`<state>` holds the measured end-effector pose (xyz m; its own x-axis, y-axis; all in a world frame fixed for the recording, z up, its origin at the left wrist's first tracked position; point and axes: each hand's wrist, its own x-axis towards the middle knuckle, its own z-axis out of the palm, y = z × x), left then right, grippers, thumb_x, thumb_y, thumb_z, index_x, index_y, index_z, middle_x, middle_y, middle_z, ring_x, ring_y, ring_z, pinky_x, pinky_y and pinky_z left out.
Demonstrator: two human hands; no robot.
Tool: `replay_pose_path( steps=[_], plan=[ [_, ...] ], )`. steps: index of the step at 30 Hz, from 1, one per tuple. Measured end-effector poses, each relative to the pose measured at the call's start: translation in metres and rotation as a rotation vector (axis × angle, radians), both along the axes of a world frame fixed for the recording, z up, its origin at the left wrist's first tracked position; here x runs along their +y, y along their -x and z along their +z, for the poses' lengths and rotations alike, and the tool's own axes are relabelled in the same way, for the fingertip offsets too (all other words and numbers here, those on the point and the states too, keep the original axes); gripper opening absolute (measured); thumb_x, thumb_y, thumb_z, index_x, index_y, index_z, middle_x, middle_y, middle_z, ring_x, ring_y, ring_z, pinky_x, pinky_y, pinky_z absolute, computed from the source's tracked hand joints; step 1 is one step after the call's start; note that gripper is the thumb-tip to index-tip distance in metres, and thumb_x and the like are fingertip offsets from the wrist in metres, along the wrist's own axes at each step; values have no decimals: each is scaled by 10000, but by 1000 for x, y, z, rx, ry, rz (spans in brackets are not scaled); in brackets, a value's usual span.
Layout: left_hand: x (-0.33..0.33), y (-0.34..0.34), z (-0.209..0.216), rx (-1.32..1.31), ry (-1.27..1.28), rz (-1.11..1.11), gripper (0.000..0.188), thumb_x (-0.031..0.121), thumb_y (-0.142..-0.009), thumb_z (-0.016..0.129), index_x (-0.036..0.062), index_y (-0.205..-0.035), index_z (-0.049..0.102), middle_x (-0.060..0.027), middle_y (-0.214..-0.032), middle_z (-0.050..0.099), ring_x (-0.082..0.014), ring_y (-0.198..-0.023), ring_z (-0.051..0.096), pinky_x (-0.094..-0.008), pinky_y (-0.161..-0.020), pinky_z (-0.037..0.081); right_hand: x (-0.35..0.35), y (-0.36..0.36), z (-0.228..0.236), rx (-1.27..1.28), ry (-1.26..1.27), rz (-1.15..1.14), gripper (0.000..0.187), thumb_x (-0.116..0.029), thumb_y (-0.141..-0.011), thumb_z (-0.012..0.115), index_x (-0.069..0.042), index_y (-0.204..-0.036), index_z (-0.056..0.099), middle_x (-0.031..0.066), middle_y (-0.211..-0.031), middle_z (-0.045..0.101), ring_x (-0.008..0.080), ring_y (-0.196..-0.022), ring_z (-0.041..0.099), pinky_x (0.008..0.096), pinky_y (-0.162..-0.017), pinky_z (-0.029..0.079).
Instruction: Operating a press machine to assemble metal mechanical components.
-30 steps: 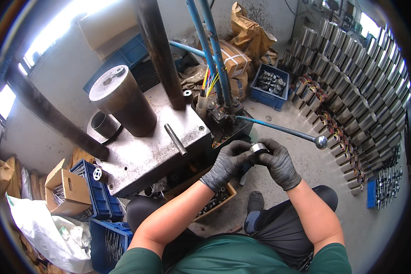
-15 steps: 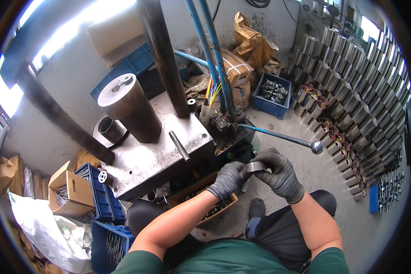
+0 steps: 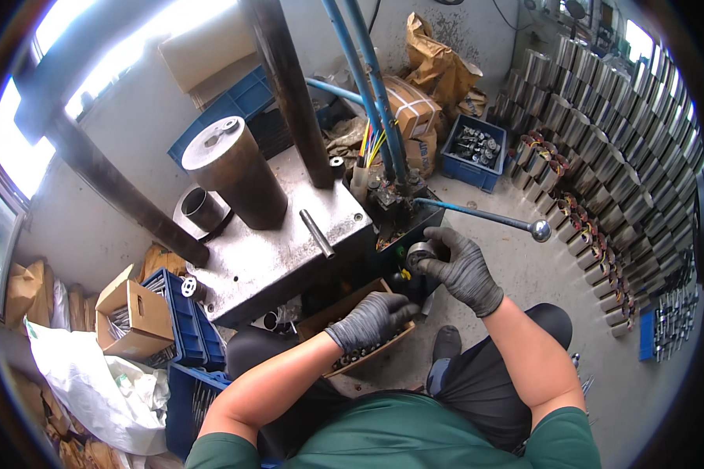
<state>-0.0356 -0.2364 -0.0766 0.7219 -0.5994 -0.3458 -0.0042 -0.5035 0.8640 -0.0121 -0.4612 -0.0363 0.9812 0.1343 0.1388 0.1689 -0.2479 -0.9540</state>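
At the near edge, a green shirt [image 3: 407,434] and dark trousers [image 3: 493,359] are being shown from above, with one shoe [image 3: 446,344] being planted on the floor. Just beyond, the gloved left hand [image 3: 371,320] is being held over an open box [image 3: 391,341] of small dark parts; its fingers are being kept extended and loosely bent, and whether anything is being gripped cannot be told. To its right and farther out, a ring-shaped metal part [image 3: 421,252] is being pinched between the thumb and fingers of the gloved right hand [image 3: 463,272], in the air and apart from the worktop. The step in hand appears to be one of handling and inspecting this ring; for the next move, a steady pinch is seemingly being called for, with the nearby lever [image 3: 485,215] being kept clear of.

Farther left, a loose rod [image 3: 317,233], a tall cylinder [image 3: 246,180] and a short hollow cylinder [image 3: 202,209] are being carried by the metal worktop [image 3: 266,262]. Beyond the lever, metal parts [image 3: 477,146] are being held in a blue crate [image 3: 465,173]. At far right, shiny cylinders [image 3: 602,133] are being kept in high stacks.
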Motion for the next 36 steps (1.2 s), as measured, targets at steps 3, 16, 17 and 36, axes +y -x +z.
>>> replay_pose_path(
  steps=[3, 16, 17, 36],
  plan=[
    [7, 2, -18, 32, 445, 299, 460, 345, -997, 765, -2, -1281, 663, -89, -1155, 717, -175, -1069, 660, -354, -977, 544, 7, -4, 0, 81, -3, 82, 583, -147, -861, 853, -12, -1377, 617, 122, -1128, 730, 204, -1071, 697, 350, -964, 569],
    [44, -18, -63, 274, 811, 770, 356, 190, -932, 800, 31, -1205, 635, -54, -1093, 696, -140, -961, 671, -323, -890, 576, -44, -108, -162, 204, 632, -117, 708, -317, -882, 795, -20, -1475, 545, 179, -1322, 711, 359, -1157, 713, 433, -974, 568],
    [50, -19, -67, 235, 802, 795, 332, 147, -918, 802, 32, -1185, 642, -66, -1094, 710, -162, -957, 687, -337, -894, 581, -44, -117, -181, 201, 634, -98, 708, -317, -882, 795, -20, -1475, 545, 179, -1322, 711, 359, -1157, 713, 433, -974, 568],
    [66, -19, -67, -469, 185, 630, 333, 151, -897, 834, 63, -1162, 651, -117, -1038, 688, -240, -943, 678, -367, -884, 568, -10, -117, -179, 545, 245, -142, 391, -112, -820, 840, 8, -1178, 738, 97, -1090, 769, 198, -963, 698, 350, -867, 559]
  ],
)
